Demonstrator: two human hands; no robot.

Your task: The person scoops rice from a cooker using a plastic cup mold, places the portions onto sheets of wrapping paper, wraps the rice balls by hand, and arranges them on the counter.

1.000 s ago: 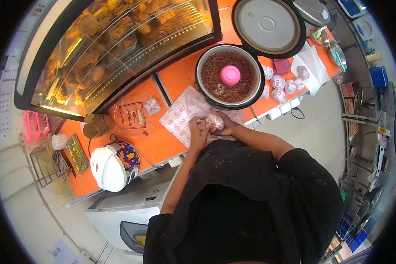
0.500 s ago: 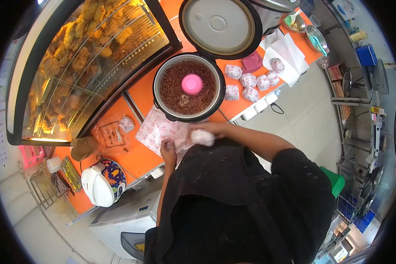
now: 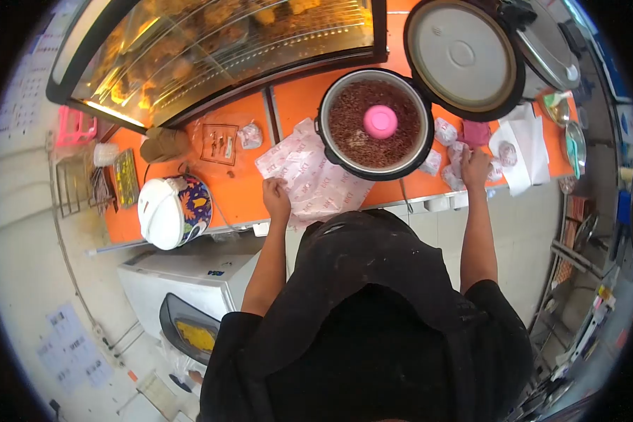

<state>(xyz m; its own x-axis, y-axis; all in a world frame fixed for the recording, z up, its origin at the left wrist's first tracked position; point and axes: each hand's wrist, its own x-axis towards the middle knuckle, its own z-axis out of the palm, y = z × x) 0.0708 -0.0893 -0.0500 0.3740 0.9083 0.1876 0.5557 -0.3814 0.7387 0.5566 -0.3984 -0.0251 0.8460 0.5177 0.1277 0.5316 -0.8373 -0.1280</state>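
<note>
Left hand is at the left edge of the printed wrapping paper, fingers curled; can't tell if it's pinching a sheet. Right hand is down among the paper-wrapped packets, on the orange counter right of the open rice cooker; can't tell if it grips one. Pink bowl sits on the cooker's dark red rice.
</note>
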